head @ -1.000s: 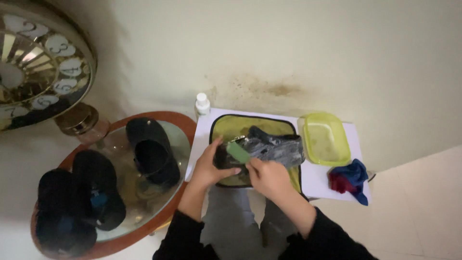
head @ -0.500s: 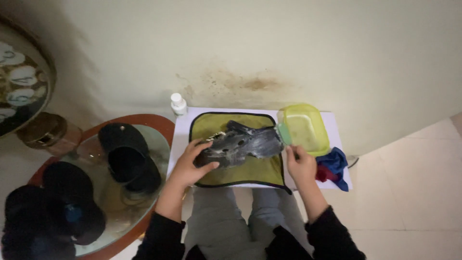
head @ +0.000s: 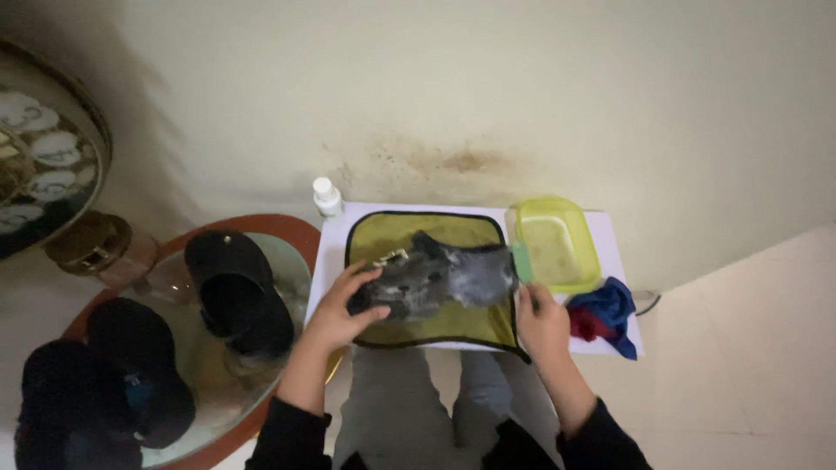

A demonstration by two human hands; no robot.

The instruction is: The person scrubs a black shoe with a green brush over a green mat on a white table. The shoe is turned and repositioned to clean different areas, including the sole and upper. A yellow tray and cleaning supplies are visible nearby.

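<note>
From the head camera, a small white bench (head: 601, 231) stands against a stained cream wall, with a yellow-green mat (head: 435, 326) edged in black spread over most of it. A dark, soapy cap (head: 435, 277) lies on the middle of the mat. The left hand (head: 341, 311) presses on the cap's left end, fingers (head: 361, 277) curled over it and grasping it. The right hand (head: 542, 320) sits at the mat's right edge, fingers clenched around a small green brush (head: 522, 261) whose head touches the cap's right end.

A yellow-green plastic tub (head: 557, 244) sits at the bench's far right corner, just beside the brush. A red and blue cloth (head: 605, 313) is bunched at the near right edge. A white bottle (head: 326, 196) stands at the far left corner.

Left of the bench, a round glass-topped table (head: 287, 231) with a reddish rim carries several black caps (head: 235, 292).
</note>
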